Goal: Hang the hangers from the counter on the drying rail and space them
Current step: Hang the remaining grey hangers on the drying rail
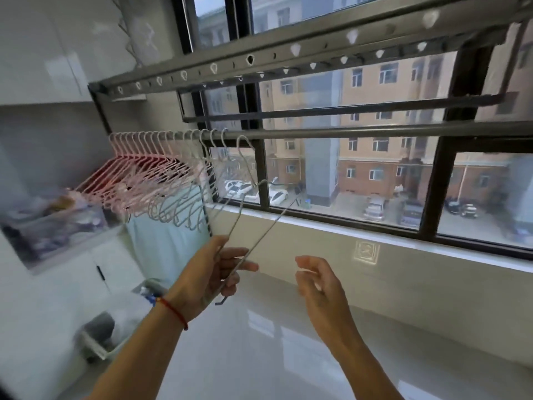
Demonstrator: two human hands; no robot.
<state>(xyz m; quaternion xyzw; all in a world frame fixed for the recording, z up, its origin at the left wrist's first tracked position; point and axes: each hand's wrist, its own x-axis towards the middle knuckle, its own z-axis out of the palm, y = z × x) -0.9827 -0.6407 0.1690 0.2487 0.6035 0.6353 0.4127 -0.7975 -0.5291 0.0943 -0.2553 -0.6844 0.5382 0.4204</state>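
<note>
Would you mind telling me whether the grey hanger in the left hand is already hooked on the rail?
Not yet: the grey hanger is tilted in the left hand, its hook just below the rail.

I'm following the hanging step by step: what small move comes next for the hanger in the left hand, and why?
Probably lift the grey hanger so its hook catches the drying rail, right of the hung hangers. The left hand holds it just below the rail, its hook not yet over it.

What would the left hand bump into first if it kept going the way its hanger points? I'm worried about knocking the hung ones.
Probably the drying rail: the left hand aims its grey hanger just right of the hung hangers, though depth is unclear.
</note>
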